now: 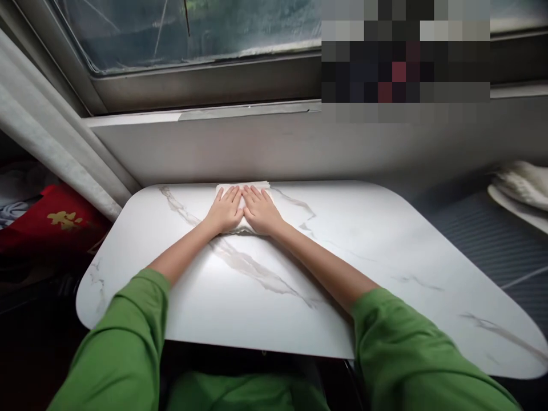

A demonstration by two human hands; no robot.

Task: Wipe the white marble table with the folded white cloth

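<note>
A folded white cloth (pixel 243 227) lies flat near the far edge of a white marble-patterned table (pixel 205 319). My left hand (pixel 225 211) rests palm down on the cloth's left part, its fingers stretched out. Beside it, my right hand (pixel 260 210) presses flat on the right part, fingers spread a little. The thumbs nearly meet in the middle. Both hands cover most of the cloth, and only its edges and a strip between the hands show.
Behind the table rise a grey wall (pixel 240 151) and a window (pixel 205 34). A pale curtain (pixel 51 125) hangs at the left, with a red bag (pixel 64 220) beside it. To the right lies a dark ribbed surface (pixel 479 234) with a whitish object (pixel 522 185).
</note>
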